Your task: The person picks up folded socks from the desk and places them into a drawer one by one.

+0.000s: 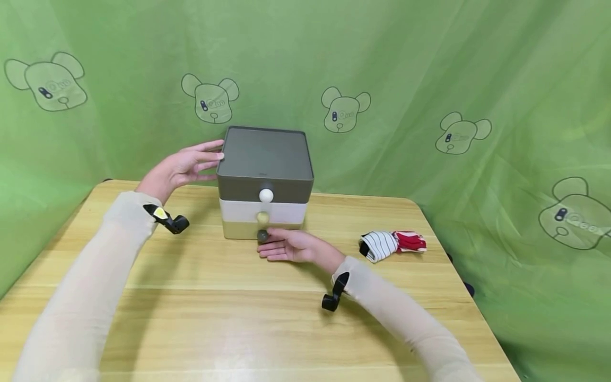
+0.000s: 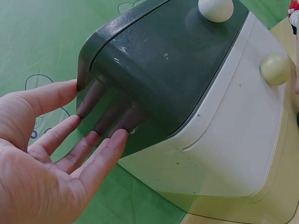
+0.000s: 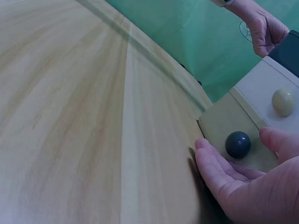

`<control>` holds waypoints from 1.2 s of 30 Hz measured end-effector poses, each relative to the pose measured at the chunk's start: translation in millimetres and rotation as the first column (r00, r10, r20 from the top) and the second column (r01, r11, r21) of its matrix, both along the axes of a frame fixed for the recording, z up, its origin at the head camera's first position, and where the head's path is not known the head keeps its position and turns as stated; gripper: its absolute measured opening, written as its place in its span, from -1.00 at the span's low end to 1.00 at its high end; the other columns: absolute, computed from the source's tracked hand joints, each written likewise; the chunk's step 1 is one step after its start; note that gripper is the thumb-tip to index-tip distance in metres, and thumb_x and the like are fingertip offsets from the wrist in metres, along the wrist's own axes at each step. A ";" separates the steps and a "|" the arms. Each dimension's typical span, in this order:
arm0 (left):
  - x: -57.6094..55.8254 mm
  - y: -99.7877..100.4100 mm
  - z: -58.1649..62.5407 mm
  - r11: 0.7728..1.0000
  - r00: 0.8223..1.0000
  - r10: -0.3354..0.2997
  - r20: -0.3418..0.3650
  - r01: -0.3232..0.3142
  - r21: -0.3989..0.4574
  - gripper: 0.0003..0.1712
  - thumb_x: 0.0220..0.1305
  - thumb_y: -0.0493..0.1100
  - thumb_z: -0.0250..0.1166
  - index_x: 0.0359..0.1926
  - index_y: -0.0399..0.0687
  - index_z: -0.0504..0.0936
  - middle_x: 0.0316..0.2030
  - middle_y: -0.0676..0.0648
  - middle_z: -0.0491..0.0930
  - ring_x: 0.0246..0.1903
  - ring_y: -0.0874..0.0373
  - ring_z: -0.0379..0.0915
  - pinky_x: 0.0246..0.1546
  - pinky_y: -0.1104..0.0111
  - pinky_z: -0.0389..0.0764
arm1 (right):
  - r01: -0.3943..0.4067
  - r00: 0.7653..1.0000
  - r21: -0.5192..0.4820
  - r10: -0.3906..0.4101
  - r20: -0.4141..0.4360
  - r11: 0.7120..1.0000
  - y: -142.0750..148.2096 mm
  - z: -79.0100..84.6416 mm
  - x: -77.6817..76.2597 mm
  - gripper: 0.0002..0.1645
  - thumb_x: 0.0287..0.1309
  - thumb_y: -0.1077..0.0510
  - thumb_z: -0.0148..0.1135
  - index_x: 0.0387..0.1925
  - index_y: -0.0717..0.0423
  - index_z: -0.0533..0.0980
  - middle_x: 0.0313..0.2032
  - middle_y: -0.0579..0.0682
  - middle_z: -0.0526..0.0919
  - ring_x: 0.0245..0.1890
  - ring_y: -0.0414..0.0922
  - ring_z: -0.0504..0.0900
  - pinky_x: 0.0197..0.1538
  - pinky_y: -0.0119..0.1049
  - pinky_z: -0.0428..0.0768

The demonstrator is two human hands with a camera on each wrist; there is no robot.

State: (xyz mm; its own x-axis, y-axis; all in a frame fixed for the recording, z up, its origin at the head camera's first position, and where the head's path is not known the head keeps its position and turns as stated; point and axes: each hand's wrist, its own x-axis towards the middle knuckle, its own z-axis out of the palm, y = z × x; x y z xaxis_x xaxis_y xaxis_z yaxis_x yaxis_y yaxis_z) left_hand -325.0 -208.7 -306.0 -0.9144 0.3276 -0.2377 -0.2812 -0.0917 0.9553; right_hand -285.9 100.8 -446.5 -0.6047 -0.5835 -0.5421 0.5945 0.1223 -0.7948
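Note:
A three-tier drawer box [image 1: 267, 154] stands at the back of the table, its drawers closed. The top tier is dark grey with a white knob [image 1: 266, 196], the middle white with a cream knob [image 3: 283, 102], the bottom beige with a dark grey knob [image 3: 238, 144]. My left hand [image 1: 183, 164] touches the box's left side near the top with its fingertips, fingers extended. My right hand [image 1: 296, 246] is at the bottom knob, palm turned up, with straight fingers below the knob and the thumb beside it. No firm grip shows.
Right of the box lies a small folded cloth bundle, white with dark stripes [image 1: 382, 245], against a red and white one [image 1: 409, 241]. The wooden table [image 1: 215, 313] ends near a green curtain [image 1: 391, 48] printed with bear faces, close behind the box.

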 end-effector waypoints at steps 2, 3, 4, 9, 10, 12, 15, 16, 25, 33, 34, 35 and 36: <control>-0.1 -0.7 -0.8 1.000 1.000 -0.003 -0.001 0.003 -0.001 -0.16 0.53 -0.23 0.13 0.63 0.22 -0.07 0.65 -0.07 -0.16 0.64 0.00 -0.28 0.63 -0.06 -0.02 | 0.005 1.000 -0.005 -0.005 0.005 1.000 -3.1 -2.5 0.5 -0.38 0.60 -0.03 -0.08 0.40 0.37 0.32 0.35 0.34 0.44 0.10 0.00 0.73 0.42 -0.11 0.53; -0.1 -0.7 -1.0 1.000 1.000 -0.004 -0.001 0.004 0.000 -0.16 0.53 -0.23 0.13 0.63 0.22 -0.08 0.65 -0.07 -0.16 0.64 0.00 -0.28 0.63 -0.06 -0.02 | 0.008 1.000 -0.006 -0.008 0.006 1.000 -4.7 -3.5 0.5 -0.39 0.60 -0.02 -0.08 0.39 0.36 0.32 0.34 0.33 0.44 0.06 -0.02 0.74 0.41 -0.12 0.55; -0.6 -0.8 -1.2 1.000 1.000 -0.003 -0.001 0.003 0.001 -0.16 0.53 -0.23 0.13 0.63 0.21 -0.08 0.65 -0.07 -0.16 0.64 0.00 -0.28 0.63 -0.06 -0.02 | 0.010 1.000 -0.009 -0.010 0.009 1.000 -6.1 -4.2 0.4 -0.39 0.60 -0.02 -0.08 0.38 0.36 0.33 0.33 0.33 0.46 0.03 -0.04 0.75 0.40 -0.13 0.56; -2.7 -0.2 -0.3 1.000 1.000 0.004 0.004 -0.004 0.007 -0.17 0.52 -0.24 0.13 0.63 0.22 -0.05 0.65 -0.06 -0.15 0.64 0.00 -0.27 0.63 -0.06 -0.02 | 0.016 1.000 -0.018 -0.016 0.004 1.000 -10.5 -6.1 -1.5 -0.44 0.59 -0.01 -0.06 0.33 0.35 0.37 0.24 0.29 0.56 -0.07 -0.08 0.78 0.31 -0.16 0.64; -2.9 -0.1 0.1 1.000 1.000 0.004 0.004 -0.004 0.007 -0.16 0.52 -0.24 0.14 0.63 0.22 -0.06 0.65 -0.05 -0.16 0.64 0.01 -0.28 0.63 -0.06 -0.02 | 0.017 1.000 -0.018 -0.017 0.005 1.000 -10.9 -6.1 -2.1 -0.45 0.59 -0.01 -0.06 0.32 0.34 0.38 0.23 0.28 0.58 -0.08 -0.08 0.78 0.29 -0.17 0.65; -3.3 0.4 1.0 1.000 1.000 0.006 0.009 -0.006 0.010 -0.15 0.51 -0.24 0.15 0.63 0.23 -0.04 0.65 -0.05 -0.14 0.64 0.01 -0.27 0.63 -0.05 -0.02 | 0.018 1.000 -0.012 -0.018 0.005 1.000 -11.4 -5.9 -3.1 -0.47 0.59 0.00 -0.06 0.30 0.34 0.40 0.20 0.28 0.60 -0.11 -0.09 0.79 0.26 -0.17 0.67; -3.7 1.5 1.8 1.000 1.000 0.004 0.009 -0.004 0.010 -0.15 0.51 -0.24 0.15 0.63 0.23 -0.05 0.65 -0.05 -0.15 0.64 0.01 -0.27 0.63 -0.05 -0.02 | 0.016 1.000 0.004 -0.016 0.000 1.000 -11.5 -5.0 -3.9 -0.48 0.60 0.01 -0.07 0.28 0.34 0.41 0.21 0.29 0.58 -0.13 -0.10 0.79 0.28 -0.16 0.66; -3.8 1.7 1.8 1.000 1.000 0.001 0.009 -0.001 0.009 -0.15 0.52 -0.24 0.14 0.63 0.22 -0.06 0.65 -0.05 -0.16 0.64 0.01 -0.28 0.63 -0.05 -0.02 | 0.016 1.000 0.011 -0.016 0.000 1.000 -11.7 -4.8 -3.9 -0.49 0.60 0.01 -0.06 0.28 0.33 0.42 0.22 0.29 0.57 -0.14 -0.10 0.79 0.31 -0.15 0.64; -3.5 0.8 -0.5 1.000 1.000 0.015 0.025 -0.015 0.013 -0.17 0.52 -0.27 0.12 0.63 0.23 -0.05 0.65 -0.05 -0.12 0.64 0.02 -0.25 0.63 -0.05 -0.01 | 0.046 0.999 0.050 -0.045 -0.022 0.998 -14.3 -4.2 0.1 -0.47 0.58 0.01 -0.03 0.30 0.35 0.42 0.23 0.32 0.55 -0.14 -0.10 0.79 0.39 -0.09 0.56; -3.3 -0.3 -0.2 1.000 0.999 0.021 0.028 -0.021 0.023 -0.13 0.49 -0.25 0.18 0.63 0.24 -0.03 0.65 -0.05 -0.14 0.64 0.01 -0.27 0.63 -0.06 -0.03 | 0.051 0.998 0.037 -0.049 -0.045 0.998 -14.6 -5.9 1.7 -0.48 0.57 0.01 0.00 0.26 0.35 0.45 0.06 0.26 0.72 -0.18 -0.11 0.80 0.17 -0.22 0.73; -3.0 -0.6 -0.2 0.999 0.999 0.019 0.029 -0.020 0.025 -0.13 0.49 -0.26 0.18 0.63 0.23 -0.03 0.65 -0.05 -0.15 0.64 0.01 -0.27 0.64 -0.06 -0.04 | 0.049 0.998 0.034 -0.048 -0.045 0.998 -14.3 -6.3 2.2 -0.48 0.57 0.01 0.00 0.25 0.35 0.45 0.02 0.24 0.75 -0.18 -0.11 0.80 0.13 -0.23 0.75; -2.6 -0.7 -0.1 1.000 0.999 0.019 0.029 -0.020 0.024 -0.13 0.48 -0.26 0.18 0.63 0.23 -0.03 0.65 -0.05 -0.14 0.64 0.01 -0.26 0.63 -0.06 -0.03 | 0.048 0.998 0.031 -0.047 -0.039 0.998 -14.2 -6.6 2.9 -0.49 0.57 0.01 0.01 0.25 0.35 0.46 -0.02 0.22 0.77 -0.19 -0.11 0.80 0.10 -0.25 0.76; -2.2 -1.3 -0.1 1.000 1.000 0.016 0.026 -0.016 0.021 -0.13 0.49 -0.26 0.17 0.63 0.23 -0.04 0.65 -0.05 -0.15 0.64 0.01 -0.26 0.63 -0.06 -0.03 | 0.045 0.998 0.030 -0.044 -0.036 0.999 -14.2 -6.7 3.9 -0.49 0.57 0.02 0.01 0.24 0.35 0.46 -0.06 0.19 0.79 -0.19 -0.11 0.80 0.07 -0.26 0.77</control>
